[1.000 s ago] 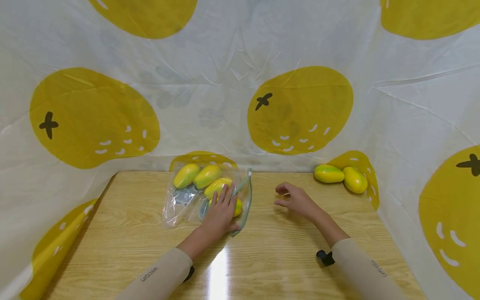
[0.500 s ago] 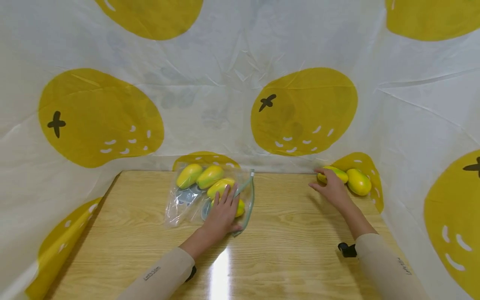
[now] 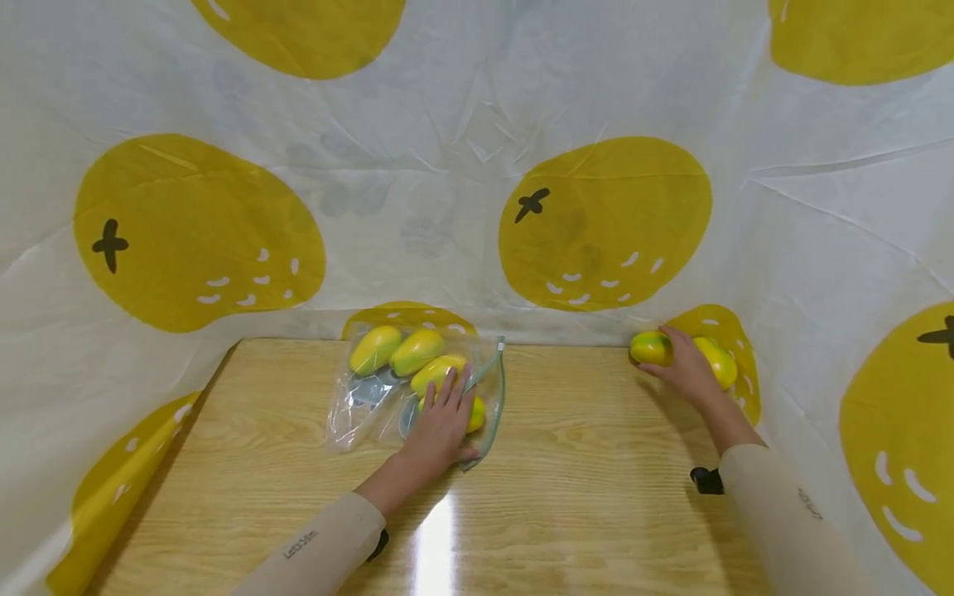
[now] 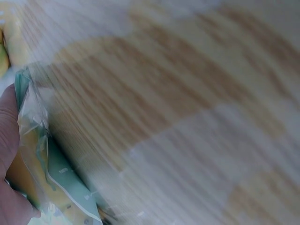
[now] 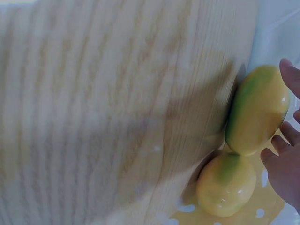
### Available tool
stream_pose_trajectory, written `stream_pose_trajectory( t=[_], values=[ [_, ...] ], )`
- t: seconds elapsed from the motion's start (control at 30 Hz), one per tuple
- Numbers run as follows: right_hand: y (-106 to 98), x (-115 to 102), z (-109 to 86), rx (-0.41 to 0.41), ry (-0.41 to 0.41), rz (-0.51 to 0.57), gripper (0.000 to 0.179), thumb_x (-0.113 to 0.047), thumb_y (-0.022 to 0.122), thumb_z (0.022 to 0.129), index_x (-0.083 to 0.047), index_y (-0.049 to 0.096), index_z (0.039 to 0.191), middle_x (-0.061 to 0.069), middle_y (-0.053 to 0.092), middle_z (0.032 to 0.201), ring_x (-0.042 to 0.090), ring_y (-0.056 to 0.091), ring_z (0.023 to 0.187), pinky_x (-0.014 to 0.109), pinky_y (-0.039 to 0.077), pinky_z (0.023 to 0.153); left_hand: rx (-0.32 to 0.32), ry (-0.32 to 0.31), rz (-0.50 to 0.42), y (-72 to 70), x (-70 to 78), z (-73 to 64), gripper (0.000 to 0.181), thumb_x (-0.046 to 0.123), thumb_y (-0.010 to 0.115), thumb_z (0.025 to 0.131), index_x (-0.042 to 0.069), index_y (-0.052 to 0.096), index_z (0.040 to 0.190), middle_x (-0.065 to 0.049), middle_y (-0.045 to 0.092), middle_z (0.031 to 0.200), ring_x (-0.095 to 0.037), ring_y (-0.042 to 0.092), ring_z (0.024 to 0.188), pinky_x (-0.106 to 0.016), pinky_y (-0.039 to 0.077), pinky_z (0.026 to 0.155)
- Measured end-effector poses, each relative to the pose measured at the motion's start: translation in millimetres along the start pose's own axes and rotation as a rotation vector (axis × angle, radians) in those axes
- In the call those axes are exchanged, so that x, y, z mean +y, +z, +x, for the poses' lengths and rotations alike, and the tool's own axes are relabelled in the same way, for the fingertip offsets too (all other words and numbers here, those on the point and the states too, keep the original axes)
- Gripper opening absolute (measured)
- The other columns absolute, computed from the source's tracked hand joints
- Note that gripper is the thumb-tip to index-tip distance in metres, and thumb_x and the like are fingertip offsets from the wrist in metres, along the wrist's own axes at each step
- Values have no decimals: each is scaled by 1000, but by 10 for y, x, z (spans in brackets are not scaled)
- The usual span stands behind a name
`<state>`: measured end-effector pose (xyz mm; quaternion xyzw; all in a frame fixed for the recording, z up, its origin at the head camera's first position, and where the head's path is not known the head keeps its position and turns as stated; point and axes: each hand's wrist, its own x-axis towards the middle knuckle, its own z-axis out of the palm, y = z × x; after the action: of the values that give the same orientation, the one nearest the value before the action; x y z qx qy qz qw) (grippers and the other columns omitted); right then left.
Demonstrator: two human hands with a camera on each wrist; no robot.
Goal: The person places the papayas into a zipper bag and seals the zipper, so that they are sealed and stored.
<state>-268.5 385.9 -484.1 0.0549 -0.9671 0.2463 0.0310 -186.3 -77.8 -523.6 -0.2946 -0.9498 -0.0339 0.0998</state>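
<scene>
In the head view, a clear zip bag (image 3: 350, 426) with a green edge lies at the left of the table, with several yellow-green mangoes (image 3: 417, 352) inside. My left hand (image 3: 440, 426) rests across the bag's right part, fingers extended over a mango in it. The left wrist view catches only part of that hand (image 4: 8, 145) beside the bag's green edge (image 4: 70, 176). At the back right, my right hand (image 3: 687, 364) holds a loose mango (image 3: 650, 348) between thumb and fingers, covering its right end. A second loose mango (image 3: 718, 362) sits just behind that hand.
The wood-grain table (image 3: 566, 497) meets a pale curtain (image 3: 417, 232) printed with large yellow fruit at its back and sides. Both loose mangoes lie close to the back curtain. Small black wrist devices (image 3: 706, 480) show under the sleeves.
My right hand has moved right and back from mid-table to the loose mangoes, and now has its fingers around the left one. The left hand stays on the bag.
</scene>
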Motion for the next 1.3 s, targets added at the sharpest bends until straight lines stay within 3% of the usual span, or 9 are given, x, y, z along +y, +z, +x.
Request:
stream_pose_trajectory(
  t=[0.23,0.47,0.63,0.93,1.1,1.3],
  values=[
    [-35,13,58,-87,50,-6,88,-21,74,96,14,22,156,44,26,155,62,26,142,72,25,114,-10,1,-2,9,-8,-3,114,64,84,72,-1,40,155,-21,9,173,-42,17,158,-65,31,119],
    [-3,1,54,-19,50,-86,73,-15,75,93,13,36,148,47,33,146,66,33,130,74,31,106,-35,-1,-8,1,3,-6,113,63,83,74,-1,38,155,-20,3,173,-42,14,159,-64,29,120],
    [37,-36,20,24,82,-128,69,-18,75,92,11,40,144,47,36,139,68,35,122,75,33,100,-19,2,-10,-17,3,-16,113,62,84,73,-1,39,154,-21,7,173,-43,18,158,-64,31,119],
    [135,-34,-15,20,114,-33,72,-12,74,93,10,32,148,47,29,134,63,39,115,74,38,95,-1,-8,6,-2,-23,-5,114,63,85,72,-1,41,154,-20,9,173,-42,18,158,-64,32,119],
    [250,6,-43,34,132,75,80,-6,74,91,6,26,153,52,27,139,65,34,124,76,35,99,-10,-7,5,16,-23,5,115,64,84,71,-1,39,155,-20,8,173,-42,17,158,-64,32,119],
    [329,33,-68,37,73,106,83,-4,74,91,8,22,154,48,33,142,64,35,129,75,31,105,-1,-9,-13,20,-17,11,116,62,86,71,-2,38,155,-21,9,173,-43,19,158,-64,32,119]
  ],
)
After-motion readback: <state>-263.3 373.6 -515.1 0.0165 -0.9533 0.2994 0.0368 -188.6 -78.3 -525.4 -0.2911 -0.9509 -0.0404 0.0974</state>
